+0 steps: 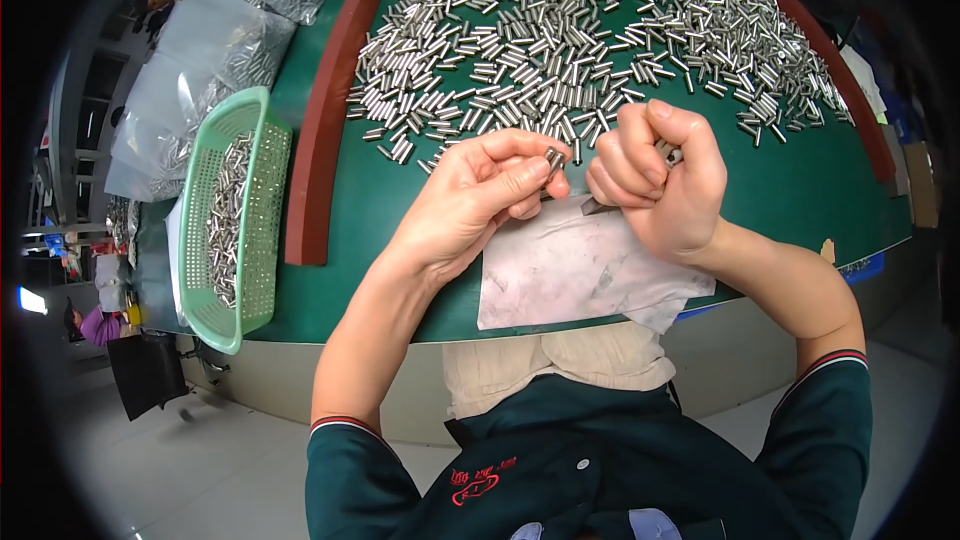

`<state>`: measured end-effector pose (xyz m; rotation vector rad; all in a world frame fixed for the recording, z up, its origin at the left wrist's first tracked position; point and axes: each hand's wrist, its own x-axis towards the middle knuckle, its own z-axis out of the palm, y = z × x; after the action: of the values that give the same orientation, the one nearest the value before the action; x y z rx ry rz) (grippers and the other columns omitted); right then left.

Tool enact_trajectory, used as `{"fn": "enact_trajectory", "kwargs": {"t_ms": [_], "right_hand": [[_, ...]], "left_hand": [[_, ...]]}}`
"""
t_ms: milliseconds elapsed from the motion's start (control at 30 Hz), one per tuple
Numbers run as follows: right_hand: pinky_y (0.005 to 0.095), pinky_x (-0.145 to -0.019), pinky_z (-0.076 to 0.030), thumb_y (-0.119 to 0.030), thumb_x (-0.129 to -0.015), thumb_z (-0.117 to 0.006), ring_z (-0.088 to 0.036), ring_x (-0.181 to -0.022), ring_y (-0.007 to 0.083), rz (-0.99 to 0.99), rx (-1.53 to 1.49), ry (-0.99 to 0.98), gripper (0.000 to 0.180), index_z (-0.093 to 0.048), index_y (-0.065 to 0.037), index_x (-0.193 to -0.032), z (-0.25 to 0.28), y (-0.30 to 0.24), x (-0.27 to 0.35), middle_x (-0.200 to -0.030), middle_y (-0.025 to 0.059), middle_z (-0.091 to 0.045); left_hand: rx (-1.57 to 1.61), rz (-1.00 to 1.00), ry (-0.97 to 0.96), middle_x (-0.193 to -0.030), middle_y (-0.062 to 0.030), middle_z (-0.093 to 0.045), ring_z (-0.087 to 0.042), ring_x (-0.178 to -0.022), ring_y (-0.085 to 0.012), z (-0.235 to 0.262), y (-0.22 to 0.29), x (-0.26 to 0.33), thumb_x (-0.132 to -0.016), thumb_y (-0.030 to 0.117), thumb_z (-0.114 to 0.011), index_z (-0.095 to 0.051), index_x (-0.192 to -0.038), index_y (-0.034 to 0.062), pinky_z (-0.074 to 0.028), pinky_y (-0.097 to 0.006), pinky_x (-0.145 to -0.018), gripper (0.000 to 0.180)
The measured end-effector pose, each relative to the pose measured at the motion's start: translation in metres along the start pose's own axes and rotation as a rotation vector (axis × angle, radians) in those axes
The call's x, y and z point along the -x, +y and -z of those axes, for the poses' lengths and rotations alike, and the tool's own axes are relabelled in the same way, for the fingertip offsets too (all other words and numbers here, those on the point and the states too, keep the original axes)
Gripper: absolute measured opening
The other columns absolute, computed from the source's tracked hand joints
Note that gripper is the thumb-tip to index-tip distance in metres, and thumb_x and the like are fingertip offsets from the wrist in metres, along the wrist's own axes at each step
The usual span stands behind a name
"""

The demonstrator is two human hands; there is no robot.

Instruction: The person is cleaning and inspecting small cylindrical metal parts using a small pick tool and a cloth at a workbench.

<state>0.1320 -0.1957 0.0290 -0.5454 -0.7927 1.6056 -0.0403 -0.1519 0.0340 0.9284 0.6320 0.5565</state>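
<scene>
Between the thumb and fingers of my left hand (480, 190) is a short shiny metal pin (553, 157). Close beside it, my right hand (660, 175) is curled into a fist with the thumb up; a bit of metal (672, 152) shows inside the curled fingers. Both hands are raised over a stained pale cloth (570, 275) at the table's near edge. Beyond them, a great many loose metal pins (540, 60) lie spread over the green tabletop (400, 230).
Red-brown rails (325, 140) border the pins on the left, back and right. To the left stands a light green perforated basket (265, 250) partly filled with pins. Clear plastic bags (190, 65) of pins lie behind it. A brown cardboard piece (921, 185) is at the far right.
</scene>
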Motion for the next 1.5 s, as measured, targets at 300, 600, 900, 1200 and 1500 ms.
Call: {"fn": "enact_trajectory", "kwargs": {"t_ms": [300,600,900,1200,1500], "right_hand": [[0.0252,-0.043,-0.019,-0.03,-0.086,-0.029,-0.016,-0.038,0.0089,-0.004,0.019,0.011,0.039,-0.027,-0.013,-0.05,0.002,0.001,0.001,-0.041,-0.003,-0.023],[0.0254,-0.042,-0.018,-0.03,-0.087,-0.029,-0.016,-0.038,0.0088,-0.008,0.024,0.005,0.04,-0.027,-0.013,-0.05,0.002,0.0,0.0,-0.041,-0.0029,-0.023],[0.025,-0.041,-0.018,-0.029,-0.086,-0.029,-0.016,-0.038,0.0083,0.006,0.039,0.013,0.04,-0.027,-0.012,-0.05,0.001,0.001,0.0,-0.041,-0.003,-0.023],[0.0237,-0.04,-0.017,-0.024,-0.086,-0.031,-0.018,-0.038,0.0071,0.025,-0.041,-0.006,0.038,-0.028,-0.011,-0.051,0.001,0.001,-0.001,-0.042,-0.0019,-0.024],[0.0248,-0.04,-0.017,-0.027,-0.086,-0.03,-0.015,-0.037,0.0078,0.008,0.029,0.009,0.04,-0.026,-0.012,-0.049,-0.003,-0.001,-0.001,-0.04,-0.0029,-0.022]], "left_hand": [[0.006,0.045,-0.026,-0.082,-0.0071,-0.06,-0.04,-0.057,-0.0038,0.002,-0.001,-0.001,-0.088,0.015,-0.048,-0.056,-0.1,-0.002,-0.037,-0.016,-0.056,0.022],[-0.071,0.037,-0.042,-0.083,-0.0034,-0.057,-0.038,-0.056,-0.0029,0.002,-0.003,-0.002,-0.088,0.012,-0.045,-0.054,-0.101,0.002,-0.032,-0.014,-0.052,0.019],[0.066,0.042,-0.044,-0.083,-0.0073,-0.057,-0.039,-0.057,-0.0054,0.003,-0.001,-0.003,-0.088,0.018,-0.041,-0.053,-0.097,0.0008,-0.034,-0.017,-0.052,0.023],[-0.054,-0.227,0.229,-0.051,0.0049,-0.03,-0.024,-0.045,-0.0045,0.026,0.024,0.007,-0.091,0.025,-0.043,-0.048,-0.069,0.0057,-0.02,-0.019,-0.042,0.03],[-1.195,-0.201,0.477,-0.05,0.003,-0.038,-0.034,-0.048,-0.0044,0.041,0.034,0.021,-0.07,0.007,-0.061,-0.058,-0.073,-0.0001,-0.028,-0.024,-0.044,0.008]]}}
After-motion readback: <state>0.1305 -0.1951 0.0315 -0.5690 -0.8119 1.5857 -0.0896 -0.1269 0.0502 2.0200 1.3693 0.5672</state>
